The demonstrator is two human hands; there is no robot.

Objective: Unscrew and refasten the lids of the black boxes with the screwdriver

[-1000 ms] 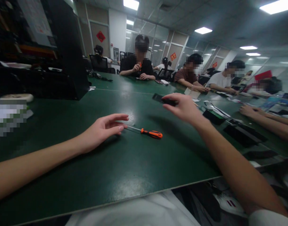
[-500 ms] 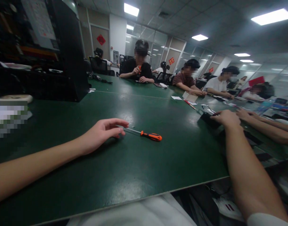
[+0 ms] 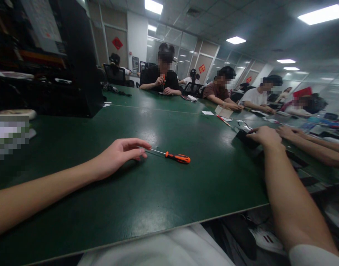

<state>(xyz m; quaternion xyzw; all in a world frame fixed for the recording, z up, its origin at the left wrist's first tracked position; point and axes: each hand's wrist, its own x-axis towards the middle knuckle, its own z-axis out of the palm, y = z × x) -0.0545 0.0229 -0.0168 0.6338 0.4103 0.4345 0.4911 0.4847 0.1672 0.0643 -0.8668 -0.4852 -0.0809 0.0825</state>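
Observation:
My left hand (image 3: 118, 155) rests on the green table (image 3: 158, 192), fingers loosely stretched, its tips at the metal shaft of an orange-and-black screwdriver (image 3: 177, 158) that lies flat. My right hand (image 3: 265, 136) reaches far to the right and lies on a black flat device (image 3: 245, 139) at the table's right side, fingers curled over it. Whether the right hand grips the device or only touches it is unclear.
A co-worker's arms (image 3: 310, 142) lie just right of my right hand, with more black devices (image 3: 297, 159) nearby. Several people sit along the far side. A black cabinet (image 3: 75, 62) stands at the back left. Papers and small tools (image 3: 223, 112) lie mid-right.
My right hand, which held a black device up over the table's middle, has swung right and down onto the black device at the right. The left hand and screwdriver stayed put.

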